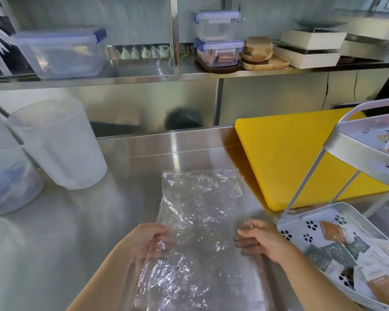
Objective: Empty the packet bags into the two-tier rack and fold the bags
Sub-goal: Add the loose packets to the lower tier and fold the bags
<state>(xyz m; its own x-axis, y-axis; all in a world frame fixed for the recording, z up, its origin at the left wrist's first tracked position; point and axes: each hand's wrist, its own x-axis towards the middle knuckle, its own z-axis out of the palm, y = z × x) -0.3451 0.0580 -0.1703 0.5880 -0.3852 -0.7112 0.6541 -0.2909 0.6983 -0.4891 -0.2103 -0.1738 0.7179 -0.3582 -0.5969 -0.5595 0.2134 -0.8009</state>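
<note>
The clear plastic bag (200, 221) lies flat near the steel counter's (76, 232) front edge. The left hand (148, 241) and right hand (263, 241) seemingly pinch its 2 side edges; slippery film may slide, skewing the fold.

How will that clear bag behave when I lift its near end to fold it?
Probably floppy: the clear bag is thin, crinkled film lying flat. Likely very light, since it looks empty. It may slide on the smooth steel counter, so both hands should pin it.
</note>
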